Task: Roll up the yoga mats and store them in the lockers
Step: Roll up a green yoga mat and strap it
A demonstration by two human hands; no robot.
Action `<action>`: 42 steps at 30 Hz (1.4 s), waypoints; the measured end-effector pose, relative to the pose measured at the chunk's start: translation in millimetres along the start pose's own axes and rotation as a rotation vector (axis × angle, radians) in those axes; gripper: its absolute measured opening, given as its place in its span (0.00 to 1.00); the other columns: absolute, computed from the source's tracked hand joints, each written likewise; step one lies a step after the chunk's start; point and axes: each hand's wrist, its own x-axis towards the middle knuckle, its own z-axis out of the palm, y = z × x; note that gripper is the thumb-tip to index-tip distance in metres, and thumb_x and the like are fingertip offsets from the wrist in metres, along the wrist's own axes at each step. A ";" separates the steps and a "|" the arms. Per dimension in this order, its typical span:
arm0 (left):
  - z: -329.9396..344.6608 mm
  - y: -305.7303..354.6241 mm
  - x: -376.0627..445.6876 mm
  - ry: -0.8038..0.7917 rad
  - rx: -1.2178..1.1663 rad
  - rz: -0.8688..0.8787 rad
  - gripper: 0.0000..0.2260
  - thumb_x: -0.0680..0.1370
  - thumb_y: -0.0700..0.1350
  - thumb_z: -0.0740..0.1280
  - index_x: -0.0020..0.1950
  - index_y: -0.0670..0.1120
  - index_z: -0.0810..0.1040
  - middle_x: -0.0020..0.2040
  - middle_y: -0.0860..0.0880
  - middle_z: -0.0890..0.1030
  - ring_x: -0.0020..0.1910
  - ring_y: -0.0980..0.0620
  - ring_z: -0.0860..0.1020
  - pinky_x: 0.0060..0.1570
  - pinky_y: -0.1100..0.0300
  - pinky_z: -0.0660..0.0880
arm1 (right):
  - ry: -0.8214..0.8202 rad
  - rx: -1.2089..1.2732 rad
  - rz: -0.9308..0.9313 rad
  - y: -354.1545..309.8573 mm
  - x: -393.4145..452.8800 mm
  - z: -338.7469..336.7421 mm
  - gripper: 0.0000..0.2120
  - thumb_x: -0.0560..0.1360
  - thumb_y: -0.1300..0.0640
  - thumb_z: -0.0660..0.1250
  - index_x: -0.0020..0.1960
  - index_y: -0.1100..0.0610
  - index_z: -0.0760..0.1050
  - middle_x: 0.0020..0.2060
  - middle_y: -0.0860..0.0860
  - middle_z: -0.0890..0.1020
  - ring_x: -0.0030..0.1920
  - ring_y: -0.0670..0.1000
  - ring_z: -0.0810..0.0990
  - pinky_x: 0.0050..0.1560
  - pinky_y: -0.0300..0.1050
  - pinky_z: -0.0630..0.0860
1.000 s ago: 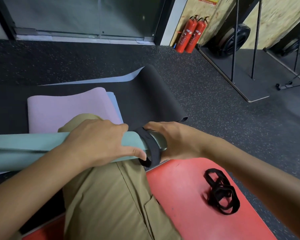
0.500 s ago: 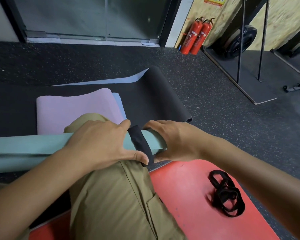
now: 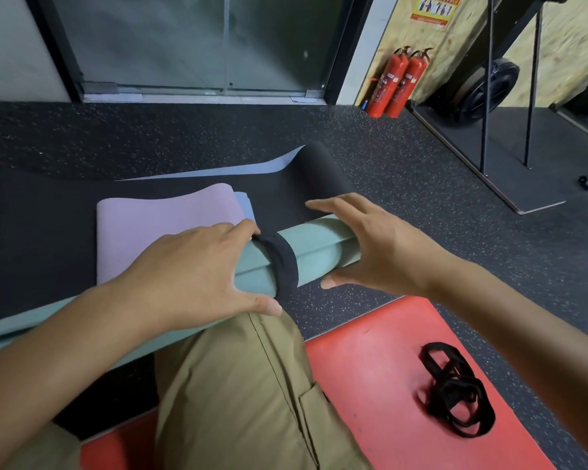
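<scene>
Right hand released green mat, speckled rubber floor, 2 extinguishers

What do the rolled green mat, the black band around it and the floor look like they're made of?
The rolled green mat looks like matte foam or rubber: thick layered edge, no shine. The black band around it seems a stretchy fabric or elastic strap, dull and hugging the roll; the exact weave can't be told. The floor looks like speckled rubber gym flooring, dark with pale flecks.

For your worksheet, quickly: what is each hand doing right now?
Left hand: grips the rolled green mat beside the black strap.
Right hand: open, fingers spread, holding nothing.
</scene>
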 end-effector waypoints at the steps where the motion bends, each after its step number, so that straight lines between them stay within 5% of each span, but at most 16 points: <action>1: -0.7 -1.1 -1.5 0.004 -0.002 0.002 0.41 0.64 0.80 0.64 0.71 0.63 0.59 0.66 0.62 0.72 0.63 0.54 0.74 0.56 0.52 0.73 | 0.014 0.019 -0.005 0.9 -0.5 -0.3 0.50 0.63 0.41 0.83 0.78 0.40 0.60 0.70 0.41 0.68 0.66 0.45 0.70 0.63 0.43 0.72; 9: 3.5 -6.7 -8.2 0.011 0.007 0.005 0.47 0.64 0.79 0.67 0.75 0.63 0.53 0.72 0.61 0.69 0.68 0.54 0.72 0.56 0.53 0.71 | 0.103 0.124 -0.024 8.8 -1.7 4.1 0.47 0.62 0.42 0.83 0.75 0.42 0.64 0.69 0.40 0.68 0.66 0.41 0.70 0.64 0.42 0.71; 19: -24.2 -27.6 -9.2 0.095 0.049 -0.055 0.37 0.68 0.74 0.68 0.70 0.68 0.54 0.70 0.62 0.72 0.67 0.51 0.73 0.58 0.52 0.71 | 0.236 0.268 -0.084 -2.7 17.8 -0.2 0.38 0.68 0.40 0.77 0.74 0.48 0.68 0.69 0.44 0.70 0.69 0.43 0.71 0.67 0.44 0.73; 23: -43.6 -59.8 -12.6 0.123 0.087 -0.122 0.38 0.65 0.76 0.68 0.69 0.62 0.62 0.65 0.59 0.75 0.62 0.50 0.76 0.54 0.49 0.74 | 0.250 0.313 -0.086 -15.1 31.9 -0.1 0.37 0.71 0.42 0.76 0.76 0.42 0.64 0.71 0.40 0.67 0.66 0.42 0.73 0.66 0.47 0.76; 34: -64.4 -191.7 -84.2 0.222 -0.004 -0.442 0.34 0.62 0.76 0.70 0.58 0.60 0.65 0.51 0.57 0.76 0.49 0.51 0.77 0.52 0.50 0.76 | 0.147 0.310 -0.329 -121.3 99.2 3.4 0.33 0.77 0.40 0.70 0.77 0.38 0.59 0.71 0.35 0.65 0.65 0.39 0.73 0.65 0.48 0.77; 42: -48.4 -260.0 -183.0 0.306 -0.041 -0.655 0.42 0.59 0.79 0.66 0.66 0.57 0.69 0.57 0.57 0.79 0.53 0.52 0.79 0.55 0.48 0.77 | 0.059 0.281 -0.512 -215.0 142.1 25.1 0.27 0.79 0.41 0.67 0.75 0.42 0.65 0.66 0.38 0.72 0.60 0.37 0.73 0.61 0.42 0.76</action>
